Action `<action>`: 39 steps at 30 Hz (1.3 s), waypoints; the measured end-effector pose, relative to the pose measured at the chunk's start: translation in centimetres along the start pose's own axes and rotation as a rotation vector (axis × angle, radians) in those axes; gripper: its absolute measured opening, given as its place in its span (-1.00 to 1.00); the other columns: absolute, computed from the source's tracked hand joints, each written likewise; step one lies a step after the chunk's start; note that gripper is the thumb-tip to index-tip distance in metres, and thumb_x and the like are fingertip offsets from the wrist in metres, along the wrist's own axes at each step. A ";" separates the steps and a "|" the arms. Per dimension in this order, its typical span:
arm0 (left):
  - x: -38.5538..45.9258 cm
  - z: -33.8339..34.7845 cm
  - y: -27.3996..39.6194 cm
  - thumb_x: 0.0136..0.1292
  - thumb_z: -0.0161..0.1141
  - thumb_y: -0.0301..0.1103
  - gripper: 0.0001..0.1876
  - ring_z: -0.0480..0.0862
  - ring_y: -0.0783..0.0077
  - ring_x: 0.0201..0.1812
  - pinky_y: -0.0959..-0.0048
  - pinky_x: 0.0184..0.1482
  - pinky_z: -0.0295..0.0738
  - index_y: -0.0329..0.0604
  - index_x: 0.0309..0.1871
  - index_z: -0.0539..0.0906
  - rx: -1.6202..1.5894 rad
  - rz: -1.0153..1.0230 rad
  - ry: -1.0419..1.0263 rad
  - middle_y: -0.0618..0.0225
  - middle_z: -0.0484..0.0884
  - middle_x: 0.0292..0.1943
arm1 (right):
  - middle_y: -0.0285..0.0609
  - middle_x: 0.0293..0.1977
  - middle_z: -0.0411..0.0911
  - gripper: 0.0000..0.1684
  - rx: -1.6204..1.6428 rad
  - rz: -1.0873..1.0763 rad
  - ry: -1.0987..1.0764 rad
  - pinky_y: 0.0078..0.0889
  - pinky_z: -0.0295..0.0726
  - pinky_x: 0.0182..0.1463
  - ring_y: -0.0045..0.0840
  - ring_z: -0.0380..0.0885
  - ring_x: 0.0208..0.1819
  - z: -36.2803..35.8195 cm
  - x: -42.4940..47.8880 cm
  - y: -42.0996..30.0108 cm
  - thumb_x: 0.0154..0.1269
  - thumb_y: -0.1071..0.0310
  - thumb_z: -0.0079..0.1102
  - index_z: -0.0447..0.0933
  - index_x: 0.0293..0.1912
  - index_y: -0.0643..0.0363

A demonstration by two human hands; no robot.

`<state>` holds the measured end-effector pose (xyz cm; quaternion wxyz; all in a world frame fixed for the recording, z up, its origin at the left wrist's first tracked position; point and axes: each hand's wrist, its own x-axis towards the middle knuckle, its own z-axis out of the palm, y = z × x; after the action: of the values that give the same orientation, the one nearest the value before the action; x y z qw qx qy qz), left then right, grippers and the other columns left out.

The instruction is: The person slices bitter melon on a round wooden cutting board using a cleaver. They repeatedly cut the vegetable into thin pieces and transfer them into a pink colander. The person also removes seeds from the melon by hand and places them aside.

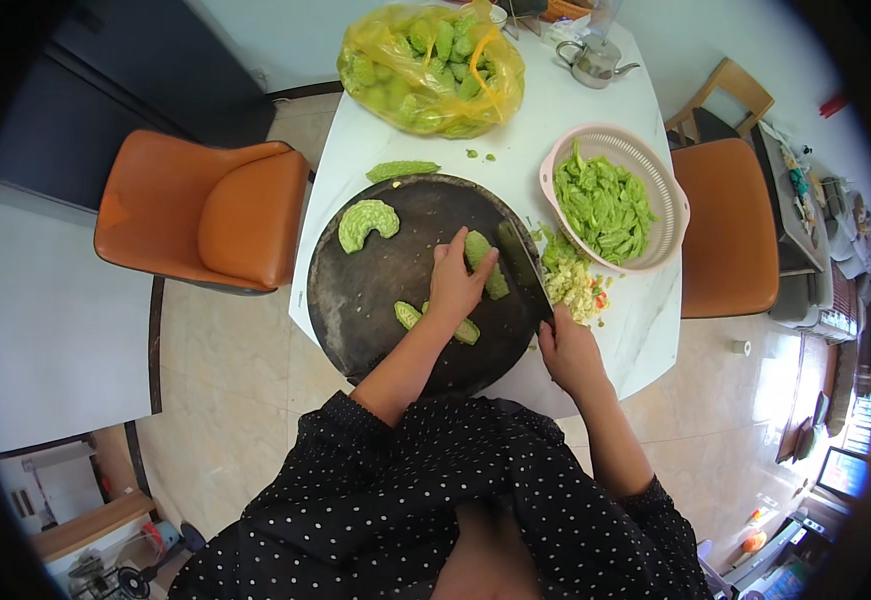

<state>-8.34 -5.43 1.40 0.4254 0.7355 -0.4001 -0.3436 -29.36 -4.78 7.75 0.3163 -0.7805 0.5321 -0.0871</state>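
Observation:
My left hand [459, 276] holds a piece of bitter melon [494, 281] down on a round, dark chopping board [375, 330], thumb and fingers on either side of it. In my right hand [572, 349] is the handle of a cleaver [524, 270]; its dark, broad blade stands over the board's right side, just right of the piece. Two hollowed halves of bitter melon [467, 331] lie near my left forearm, partly hidden by it. A curved piece of bitter melon [368, 223] rests at the board's upper left. Behind the board lies another bitter melon [403, 170].
A yellow plastic bag [375, 109] full of bitter melons stands at the table's far end. At right, a pink colander [664, 195] holds sliced green pieces. Scooped pith and seeds [574, 289] lie beside the board. A metal teapot [595, 61] stands farther back. Orange chairs [248, 210] flank the table [645, 330].

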 end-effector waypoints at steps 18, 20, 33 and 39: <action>1.3 -0.8 -3.7 0.11 0.47 -0.53 -0.68 0.64 0.57 -0.25 0.59 -0.20 0.63 -0.26 -0.06 0.64 -0.561 0.119 -0.046 0.29 0.43 0.11 | 0.25 -0.51 0.54 -0.81 0.026 0.031 -0.091 0.18 0.50 -0.31 0.21 0.55 -0.39 -2.6 1.6 -3.4 0.42 0.33 0.02 0.28 -0.14 0.21; 1.4 -0.9 -3.8 0.10 0.47 -0.53 -0.68 0.64 0.58 -0.24 0.60 -0.19 0.64 -0.27 -0.07 0.63 -0.555 0.126 -0.058 0.29 0.44 0.11 | 0.25 -0.51 0.54 -0.81 0.012 -0.006 -0.103 0.17 0.49 -0.31 0.21 0.55 -0.39 -2.5 2.1 -3.6 0.42 0.33 0.02 0.27 -0.14 0.22; 1.3 -0.9 -3.7 0.08 0.47 -0.51 -0.69 0.59 0.63 -0.36 0.60 -0.28 0.57 -0.26 -0.11 0.64 -0.496 0.138 -0.015 0.29 0.49 0.08 | 0.29 -0.49 0.54 -0.79 0.016 0.074 -0.285 0.11 0.53 -0.29 0.20 0.57 -0.37 -4.1 2.9 -5.1 0.41 0.37 0.02 0.29 -0.08 0.27; 0.9 -0.8 -3.4 0.07 0.46 -0.52 -0.69 0.58 0.60 -0.41 0.58 -0.30 0.55 -0.25 -0.11 0.63 -0.428 0.162 -0.017 0.28 0.51 0.07 | 0.28 -0.50 0.55 -0.78 -0.037 -0.035 -0.199 0.13 0.54 -0.31 0.20 0.58 -0.38 0.4 4.9 -2.6 0.39 0.37 0.04 0.29 -0.10 0.30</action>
<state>-6.24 -4.87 -1.52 0.5946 0.5911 -0.3794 -0.3914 -25.05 -8.37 7.98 0.3515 -0.8001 0.4860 -0.0047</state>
